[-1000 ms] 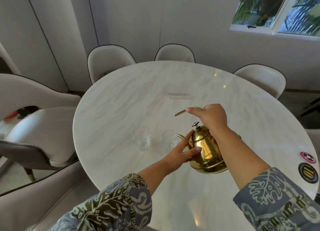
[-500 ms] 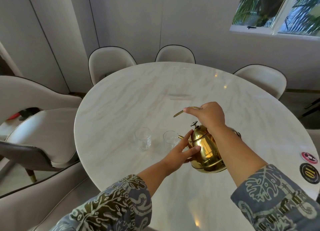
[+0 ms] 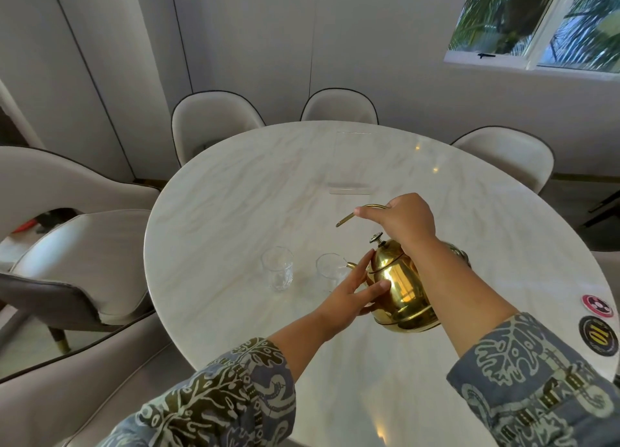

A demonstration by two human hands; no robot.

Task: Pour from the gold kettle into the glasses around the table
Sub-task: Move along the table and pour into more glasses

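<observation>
Gold kettle tipped toward a glass

The right hand [image 3: 404,222] is closed around the handle of the gold kettle [image 3: 402,290], which leans with its spout at 9 o'clock, right at the rim of the near glass [image 3: 330,270]. The left hand [image 3: 354,290] lies open and flat against the kettle's side. The other glass [image 3: 277,272] stands just beside, at 9 o'clock, on the marble table [image 3: 235,212].

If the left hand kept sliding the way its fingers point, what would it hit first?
Probably the nearer glass, just past the left hand, though depth is unclear. The kettle touches its palm side.
</observation>
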